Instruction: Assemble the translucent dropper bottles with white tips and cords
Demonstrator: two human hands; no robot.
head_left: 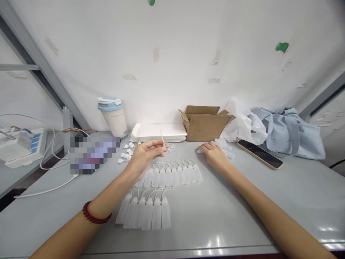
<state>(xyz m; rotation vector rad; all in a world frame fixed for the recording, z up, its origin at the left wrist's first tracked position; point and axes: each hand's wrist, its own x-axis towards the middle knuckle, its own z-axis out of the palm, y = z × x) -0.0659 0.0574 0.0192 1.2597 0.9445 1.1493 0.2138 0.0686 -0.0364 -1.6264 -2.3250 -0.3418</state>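
Note:
My left hand (144,155) is raised a little above the grey table (221,208) and pinches a thin white tube-like cap piece (162,138) between thumb and fingers. Below it lie two rows of small translucent plastic bottles (172,175), one row near me (145,213), all lying flat side by side. My right hand (212,154) rests palm down on the table, its fingers curled over loose translucent bottles (225,146) by the cardboard box. A dark red bead bracelet (93,216) sits on my left wrist.
An open cardboard box (205,123), a stack of white sheets (159,132) and a lidded cup (114,117) stand at the back. Small white caps (127,151) lie left of centre. A phone (260,154), clear bag and blue cloth (291,133) are right; cables and a device (21,145) left.

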